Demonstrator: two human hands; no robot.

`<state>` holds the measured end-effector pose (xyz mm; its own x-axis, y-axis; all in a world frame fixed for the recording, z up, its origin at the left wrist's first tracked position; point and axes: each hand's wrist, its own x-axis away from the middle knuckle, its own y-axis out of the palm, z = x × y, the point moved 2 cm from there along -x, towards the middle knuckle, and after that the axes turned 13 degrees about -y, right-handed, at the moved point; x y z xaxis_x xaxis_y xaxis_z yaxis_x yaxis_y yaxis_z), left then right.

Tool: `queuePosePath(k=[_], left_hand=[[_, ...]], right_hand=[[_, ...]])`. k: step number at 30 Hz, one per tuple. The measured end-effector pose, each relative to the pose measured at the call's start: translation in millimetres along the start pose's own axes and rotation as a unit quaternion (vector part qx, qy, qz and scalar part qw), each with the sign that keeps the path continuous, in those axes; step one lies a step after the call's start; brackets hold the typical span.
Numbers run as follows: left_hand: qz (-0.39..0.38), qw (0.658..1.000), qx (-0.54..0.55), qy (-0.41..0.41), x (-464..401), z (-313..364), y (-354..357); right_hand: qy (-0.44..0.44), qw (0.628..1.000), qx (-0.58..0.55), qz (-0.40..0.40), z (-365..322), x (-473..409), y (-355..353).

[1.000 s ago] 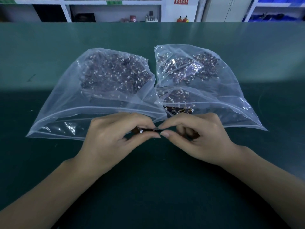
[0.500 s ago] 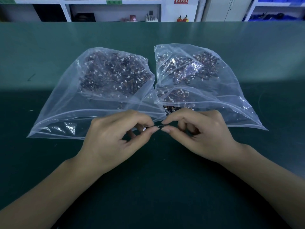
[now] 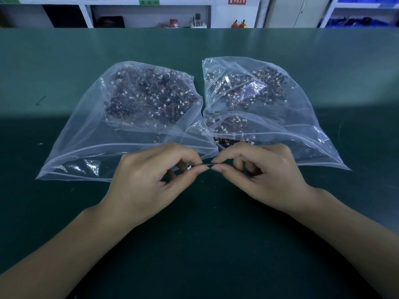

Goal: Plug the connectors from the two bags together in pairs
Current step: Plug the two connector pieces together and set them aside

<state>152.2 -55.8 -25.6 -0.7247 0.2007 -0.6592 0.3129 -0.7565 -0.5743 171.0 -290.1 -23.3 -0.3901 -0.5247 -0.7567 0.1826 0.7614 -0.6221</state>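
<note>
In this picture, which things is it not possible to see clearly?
1. Head view: whether the two connectors are already mated; fingertips of the left hand and right hand cover the joint.
2. Head view: single parts inside the left bag and right bag; too small, crinkled plastic glares.
3. Both forearms: cut by the bottom edge.

Two bags side by side on the table (image 3: 64, 212), left bag (image 3: 90, 139) touching right bag (image 3: 302, 126), connectors inside each, both hands just near of them, shelves (image 3: 86, 9) far behind.
</note>
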Motion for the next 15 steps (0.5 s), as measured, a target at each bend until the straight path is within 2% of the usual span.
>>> queuePosePath(k=[15], left_hand=[[-0.010, 1.000, -0.022, 0.000, 0.5, -0.4, -0.6]], right_hand=[[0.027, 0.999, -0.014, -0.044, -2.9, -0.8, -0.8]])
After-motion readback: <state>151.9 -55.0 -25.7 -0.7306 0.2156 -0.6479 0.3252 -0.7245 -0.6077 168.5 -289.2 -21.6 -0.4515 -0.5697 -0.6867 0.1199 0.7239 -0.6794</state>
